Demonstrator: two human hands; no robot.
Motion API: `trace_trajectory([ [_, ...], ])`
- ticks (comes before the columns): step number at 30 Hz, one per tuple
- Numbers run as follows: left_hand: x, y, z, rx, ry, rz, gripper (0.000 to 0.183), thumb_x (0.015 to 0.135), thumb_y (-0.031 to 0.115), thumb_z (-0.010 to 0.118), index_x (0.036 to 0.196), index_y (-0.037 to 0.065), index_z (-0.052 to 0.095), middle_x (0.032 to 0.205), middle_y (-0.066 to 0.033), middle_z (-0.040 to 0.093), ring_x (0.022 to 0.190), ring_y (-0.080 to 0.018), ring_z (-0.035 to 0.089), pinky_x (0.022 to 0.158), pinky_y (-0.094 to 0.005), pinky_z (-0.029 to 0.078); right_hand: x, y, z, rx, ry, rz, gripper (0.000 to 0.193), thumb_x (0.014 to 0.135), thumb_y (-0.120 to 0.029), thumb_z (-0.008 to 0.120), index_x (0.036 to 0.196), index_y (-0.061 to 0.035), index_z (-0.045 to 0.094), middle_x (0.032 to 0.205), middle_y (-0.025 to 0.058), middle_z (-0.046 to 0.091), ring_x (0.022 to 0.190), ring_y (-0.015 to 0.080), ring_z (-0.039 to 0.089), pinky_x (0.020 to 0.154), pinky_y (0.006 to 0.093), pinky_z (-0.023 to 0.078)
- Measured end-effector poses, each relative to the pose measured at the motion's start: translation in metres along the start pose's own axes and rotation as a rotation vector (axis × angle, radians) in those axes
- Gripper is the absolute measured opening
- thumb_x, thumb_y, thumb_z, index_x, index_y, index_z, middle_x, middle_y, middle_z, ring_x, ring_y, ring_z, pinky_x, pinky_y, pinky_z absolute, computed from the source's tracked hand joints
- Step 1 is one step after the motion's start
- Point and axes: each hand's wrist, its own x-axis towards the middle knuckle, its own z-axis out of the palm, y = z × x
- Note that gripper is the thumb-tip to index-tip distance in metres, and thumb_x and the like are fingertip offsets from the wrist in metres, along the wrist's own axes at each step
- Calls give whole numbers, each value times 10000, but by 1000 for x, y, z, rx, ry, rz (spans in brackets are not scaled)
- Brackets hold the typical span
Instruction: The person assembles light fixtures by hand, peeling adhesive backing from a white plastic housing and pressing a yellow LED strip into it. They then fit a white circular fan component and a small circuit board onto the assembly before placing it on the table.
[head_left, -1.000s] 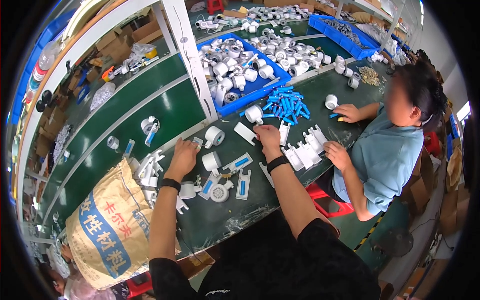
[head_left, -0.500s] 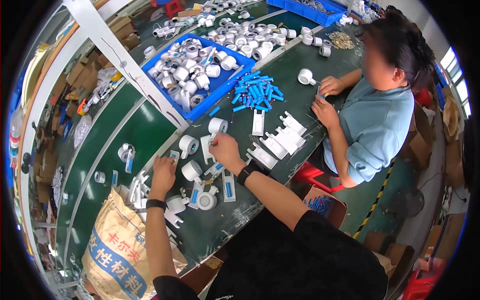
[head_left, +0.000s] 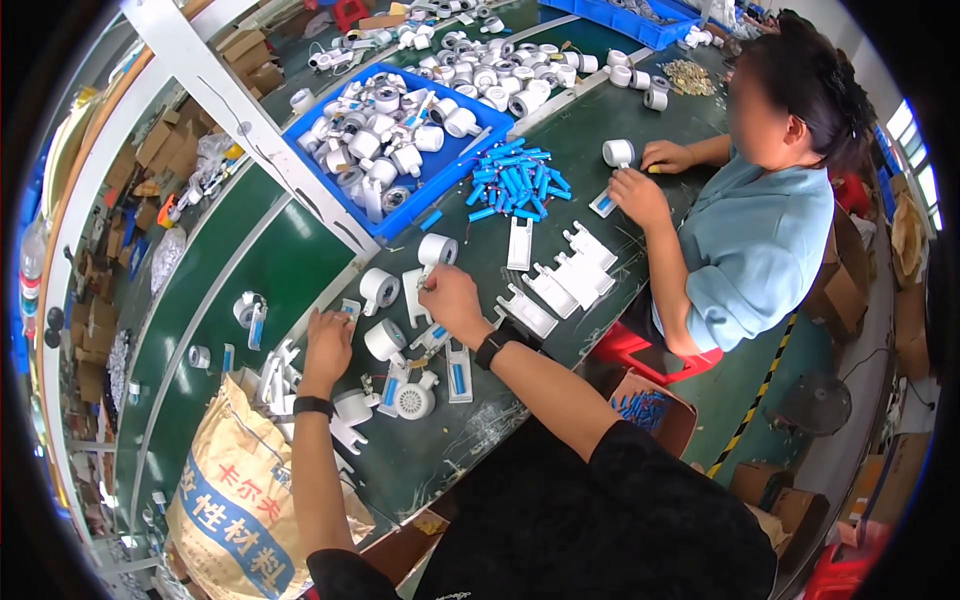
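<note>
- The person's left hand (head_left: 328, 342) is over the left part of the green table (head_left: 477, 428), fingers bent and close together at a small white tray with a blue cell (head_left: 350, 311); whether it grips the tray cannot be told.
- The person's right hand (head_left: 455, 303) is farther to the right, thumb and fingertips drawn together at the right edge of a white plate (head_left: 412, 300); whether they pinch it or only touch it cannot be told.
- Just beyond the right hand is a white round housing (head_left: 437, 249); a second housing (head_left: 378, 289) lies between the two hands, and a third (head_left: 384, 340) lies nearer.
- On the near side, a white disc with a grille (head_left: 413, 402) lies left of an open white holder with a blue cell (head_left: 459, 374).
- To the right, several white holders (head_left: 565, 284) lie side by side; beyond them is a heap of blue cells (head_left: 515, 180).
- Left of the heap, a blue bin (head_left: 405, 213) is filled with white housings.
- A printed paper sack (head_left: 225, 495) stands at the near left, white parts beside its mouth.
- At the far right, a seated co-worker's hands (head_left: 642, 198) are near another white housing (head_left: 618, 153).
</note>
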Motion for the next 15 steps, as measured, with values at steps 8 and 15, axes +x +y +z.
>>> trace_trajectory([
  [8, -1, 15, -12, -108, 42, 7, 298, 792, 156, 782, 1035, 21, 674, 995, -156, 664, 1002, -377, 589, 1039, -508, 409, -1, -5, -11, -3, -84, 91, 261, 759, -197, 751, 918, -26, 636, 838, 156, 681, 802, 339, 684, 726, 429, 543],
  [15, 26, -3, -6, -326, -28, -298, 284, 892, 329, 743, 838, 63, 659, 713, -34, 650, 698, -183, 639, 950, -495, 461, 47, -51, -26, 755, -327, 488, 204, 829, -165, 692, 954, -6, 671, 809, 18, 649, 733, 131, 621, 647, 289, 500],
])
